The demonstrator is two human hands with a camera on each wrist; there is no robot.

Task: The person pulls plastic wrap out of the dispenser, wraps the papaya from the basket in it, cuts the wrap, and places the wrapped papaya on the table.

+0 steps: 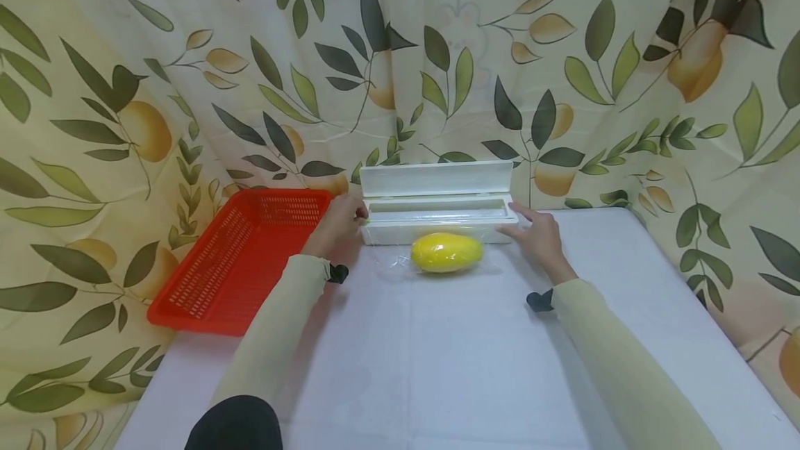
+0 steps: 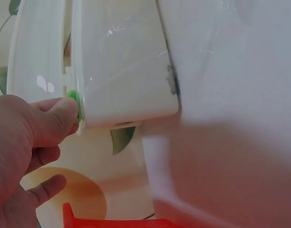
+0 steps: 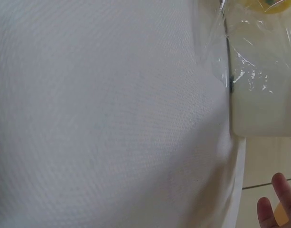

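Note:
A long white cling film dispenser (image 1: 437,233) stands at the back of the table with its lid (image 1: 437,179) raised. My left hand (image 1: 340,221) is at its left end. There, thumb and forefinger pinch a small green slide cutter (image 2: 74,103) at the edge of the box. My right hand (image 1: 539,238) holds the dispenser's right end, thumb on the front and forefinger on top. Its other fingers (image 3: 284,194) stick out past the end. Just in front of the dispenser lies a yellow oval fruit (image 1: 446,253), with clear cling film (image 1: 400,266) over and around it.
A red plastic basket (image 1: 212,311) with perforated sides sits left of the dispenser, close to my left forearm. White cloth (image 1: 462,367) covers the table. A leaf-patterned curtain (image 1: 437,89) hangs right behind the dispenser and along both sides.

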